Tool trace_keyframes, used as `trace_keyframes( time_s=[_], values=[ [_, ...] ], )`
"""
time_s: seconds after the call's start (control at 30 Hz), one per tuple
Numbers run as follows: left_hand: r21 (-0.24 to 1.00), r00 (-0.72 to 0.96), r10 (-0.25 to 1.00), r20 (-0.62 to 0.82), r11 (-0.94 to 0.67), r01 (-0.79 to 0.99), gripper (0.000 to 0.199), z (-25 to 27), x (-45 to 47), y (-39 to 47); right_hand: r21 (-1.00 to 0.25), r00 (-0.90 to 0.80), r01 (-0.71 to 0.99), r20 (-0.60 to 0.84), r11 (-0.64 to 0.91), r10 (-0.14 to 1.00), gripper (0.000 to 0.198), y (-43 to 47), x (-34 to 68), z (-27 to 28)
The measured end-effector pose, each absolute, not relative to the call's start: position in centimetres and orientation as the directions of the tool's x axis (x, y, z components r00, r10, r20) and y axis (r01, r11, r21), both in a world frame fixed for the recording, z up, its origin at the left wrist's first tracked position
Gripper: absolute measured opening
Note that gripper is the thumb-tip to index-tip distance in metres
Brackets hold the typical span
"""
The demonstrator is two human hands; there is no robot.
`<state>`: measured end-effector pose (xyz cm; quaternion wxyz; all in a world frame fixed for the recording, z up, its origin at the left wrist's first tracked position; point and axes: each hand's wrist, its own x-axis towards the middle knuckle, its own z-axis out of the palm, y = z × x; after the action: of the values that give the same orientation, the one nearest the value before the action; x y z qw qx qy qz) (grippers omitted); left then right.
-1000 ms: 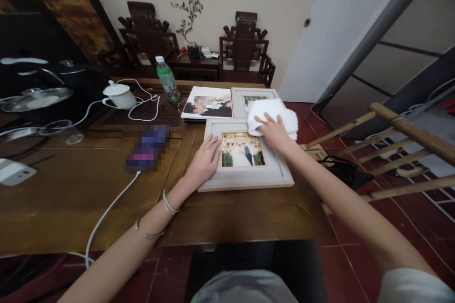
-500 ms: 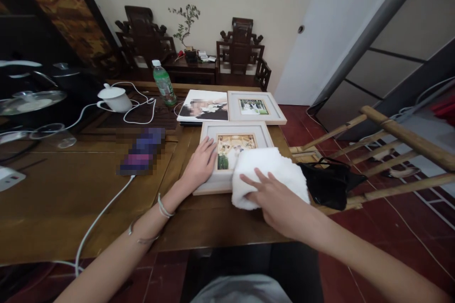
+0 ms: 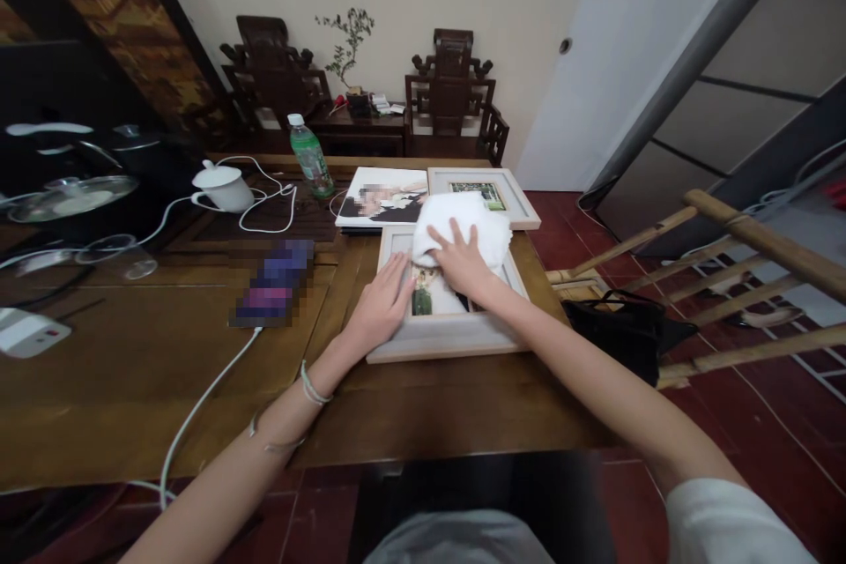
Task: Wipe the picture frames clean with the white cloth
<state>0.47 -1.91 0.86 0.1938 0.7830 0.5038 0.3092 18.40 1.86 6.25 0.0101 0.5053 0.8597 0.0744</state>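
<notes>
A framed photo with a pale wooden edge and a wide white mat lies flat on the table in front of me. My left hand rests on its left side, fingers stretched out along the border. On the far part of the same frame, my right hand presses a folded white cloth down with spread fingers. The cloth covers the upper part of the photo and overlaps a second framed photo behind it. Beside that one lies a white photo panel on a dark stack.
A green-labelled bottle, a lidded white cup and a phone with a white cable stand or lie to the left. A clear plastic cup lies farther left. Right of the table are a bamboo rack and a black bag.
My right hand has slid the white cloth away from me, from the frame's near right corner to its far edge. My left hand stays on the left border.
</notes>
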Motion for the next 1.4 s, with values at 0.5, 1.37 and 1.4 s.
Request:
trace_keyframes(
  time_s=[0.5,1.37,1.4],
  values=[
    [0.445,0.367,0.852,0.373,-0.511,0.735,0.044,-0.5,0.1,-1.0,-0.263,-0.637,0.765,-0.445,0.588,0.629,0.041,-10.1,22.1,14.3],
    [0.410,0.368,0.854,0.369,-0.505,0.760,0.044,-0.2,0.4,-1.1,-0.179,-0.656,0.753,-0.291,0.633,0.697,0.068,-10.7,24.0,11.1],
    [0.414,0.367,0.853,0.371,-0.506,0.756,0.044,-0.2,0.4,-1.1,-0.226,-0.675,0.737,-0.304,0.637,0.672,0.068,-11.7,23.9,11.6]
  ],
)
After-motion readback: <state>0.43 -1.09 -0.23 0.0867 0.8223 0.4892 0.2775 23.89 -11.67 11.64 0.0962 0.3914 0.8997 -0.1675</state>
